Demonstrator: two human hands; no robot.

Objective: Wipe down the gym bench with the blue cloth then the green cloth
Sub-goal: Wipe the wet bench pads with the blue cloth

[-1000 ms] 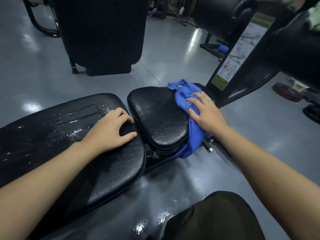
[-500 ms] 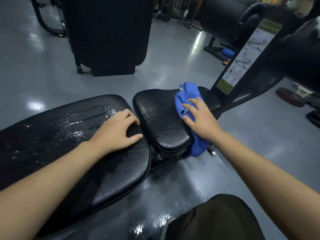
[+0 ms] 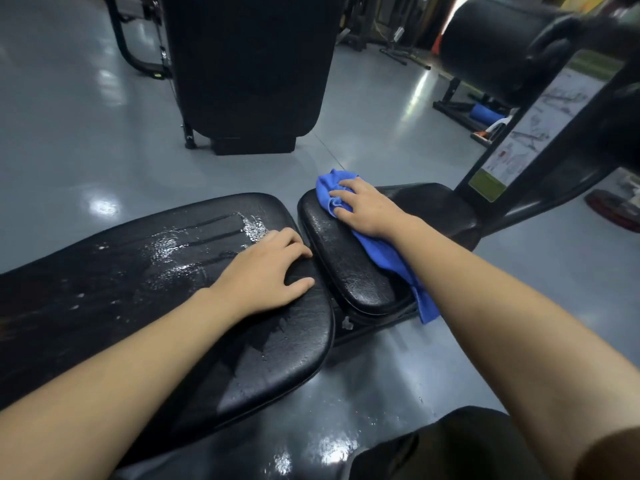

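The black gym bench has a long back pad (image 3: 145, 289), wet with streaks and droplets, and a smaller seat pad (image 3: 349, 268) to its right. My right hand (image 3: 363, 207) presses the blue cloth (image 3: 384, 254) flat on the seat pad's far left corner, fingers spread. The cloth trails back under my wrist and hangs off the pad's right edge. My left hand (image 3: 266, 271) rests on the right end of the back pad, fingers loosely bent over its edge. No green cloth shows.
A black upright post with an instruction sticker (image 3: 519, 133) rises at the right of the seat. A large black padded machine (image 3: 249, 71) stands on the grey floor behind. Weight plates (image 3: 613, 209) lie far right. My dark-clad knee (image 3: 450, 448) is at the bottom.
My right hand has slid the blue cloth across the seat pad from its right edge toward the far left corner. My left hand has stayed on the back pad.
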